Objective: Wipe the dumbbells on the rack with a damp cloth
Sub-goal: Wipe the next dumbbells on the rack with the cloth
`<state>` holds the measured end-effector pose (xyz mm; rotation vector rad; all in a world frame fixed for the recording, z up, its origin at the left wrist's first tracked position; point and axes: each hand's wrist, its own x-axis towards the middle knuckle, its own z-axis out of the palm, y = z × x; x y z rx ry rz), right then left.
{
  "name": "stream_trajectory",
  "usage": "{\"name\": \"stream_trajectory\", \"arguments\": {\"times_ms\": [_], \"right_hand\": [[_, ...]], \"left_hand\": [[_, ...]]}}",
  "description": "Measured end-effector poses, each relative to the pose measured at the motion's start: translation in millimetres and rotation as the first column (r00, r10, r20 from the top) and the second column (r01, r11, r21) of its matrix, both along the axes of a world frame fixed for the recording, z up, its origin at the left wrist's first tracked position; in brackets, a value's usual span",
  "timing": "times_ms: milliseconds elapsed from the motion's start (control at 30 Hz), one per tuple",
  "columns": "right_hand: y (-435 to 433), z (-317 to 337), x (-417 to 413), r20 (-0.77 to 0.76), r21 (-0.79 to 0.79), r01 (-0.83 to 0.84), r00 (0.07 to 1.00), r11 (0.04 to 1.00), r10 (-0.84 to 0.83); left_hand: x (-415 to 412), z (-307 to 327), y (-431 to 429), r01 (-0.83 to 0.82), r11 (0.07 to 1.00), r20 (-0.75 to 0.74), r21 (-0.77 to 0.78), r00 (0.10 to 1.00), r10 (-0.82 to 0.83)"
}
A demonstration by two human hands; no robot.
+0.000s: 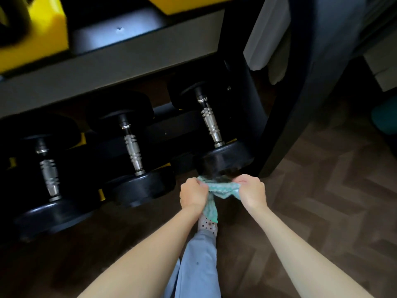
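Clock bearings taken from the hands. Left dumbbell at 9, middle dumbbell at 10, right dumbbell at 12, all on the lower rack row. Left hand and right hand each grip one end of the teal cloth, bunched under the right dumbbell's near head; contact blurred. Cloth tail hangs over a spotted shoe. Shelf beam overhangs the far heads. Rack post close at 1.

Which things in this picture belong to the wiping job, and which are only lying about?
Belong to the job:
- teal cloth, gripped by left hand and right hand
- right dumbbell, middle dumbbell, left dumbbell
- rack

Only lying about:
- pale fabric hanging at the upper right
- teal object at the right edge, too cut off to identify
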<state>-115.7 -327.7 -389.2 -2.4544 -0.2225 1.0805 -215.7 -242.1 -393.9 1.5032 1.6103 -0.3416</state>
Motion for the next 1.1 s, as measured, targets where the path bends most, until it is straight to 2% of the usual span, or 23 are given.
{"name": "stream_trajectory", "arguments": {"times_ms": [100, 200, 267, 333, 400, 467, 533, 567, 700, 767, 833, 900, 1000, 1033, 1100], "right_hand": [[2, 35, 3, 0.123, 0.072, -0.072, 0.99, 0.995, 0.063], [15, 66, 5, 0.313, 0.226, -0.2, 0.942, 0.953, 0.124], [28, 80, 12, 0.426, 0.313, -0.222, 0.902, 0.924, 0.072], [37, 87, 28, 0.479, 0.337, -0.21, 0.877, 0.918, 0.025], [39, 78, 44, 0.462, 0.224, -0.21, 0.883, 0.952, 0.086], [36, 63, 49, 0.288, 0.103, -0.269, 0.93, 0.958, 0.23], [34, 49, 43, 0.044, 0.132, -0.309, 0.951, 0.942, 0.306], [34, 42, 39, -0.017, 0.15, -0.309, 0.949, 0.939, 0.315], [39, 29, 46, -0.027, 0.156, -0.277, 0.958, 0.948, 0.285], [39, 33, 51, -0.039, 0.146, -0.275, 0.958, 0.95, 0.283], [34, 39, 50, 0.021, 0.112, -0.291, 0.957, 0.95, 0.291], [27, 46, 47, 0.089, 0.062, -0.283, 0.957, 0.957, 0.278], [24, 54, 48, 0.202, -0.114, -0.391, 0.891, 0.913, 0.407], [26, 58, 49, 0.209, -0.11, -0.394, 0.888, 0.912, 0.409], [33, 69, 53, 0.199, -0.052, -0.344, 0.917, 0.938, 0.347]], "left_hand": [[3, 37, 0, -0.019, 0.986, 0.045, 0.164, 0.999, 0.012], [15, 66, 6, -0.101, 0.923, 0.191, 0.371, 0.981, 0.03], [26, 77, 16, -0.148, 0.907, 0.315, 0.395, 0.949, 0.018], [37, 78, 26, -0.098, 0.937, 0.369, 0.335, 0.929, -0.035], [46, 66, 33, 0.121, 0.955, 0.273, 0.273, 0.942, -0.197], [50, 51, 34, 0.298, 0.941, 0.197, 0.16, 0.924, -0.326], [53, 41, 36, 0.305, 0.95, 0.211, 0.065, 0.926, -0.312], [54, 37, 39, 0.3, 0.952, 0.216, 0.063, 0.927, -0.306], [49, 37, 45, 0.384, 0.91, 0.17, 0.153, 0.897, -0.407], [43, 42, 39, 0.495, 0.817, 0.063, 0.295, 0.843, -0.534], [37, 46, 29, 0.572, 0.728, -0.012, 0.378, 0.79, -0.614], [34, 48, 26, 0.637, 0.685, -0.06, 0.355, 0.746, -0.663], [36, 53, 38, 0.733, 0.573, -0.146, 0.367, 0.654, -0.743], [38, 57, 44, 0.736, 0.55, -0.133, 0.396, 0.638, -0.758], [41, 65, 58, 0.655, 0.611, -0.016, 0.445, 0.688, -0.726]]}}
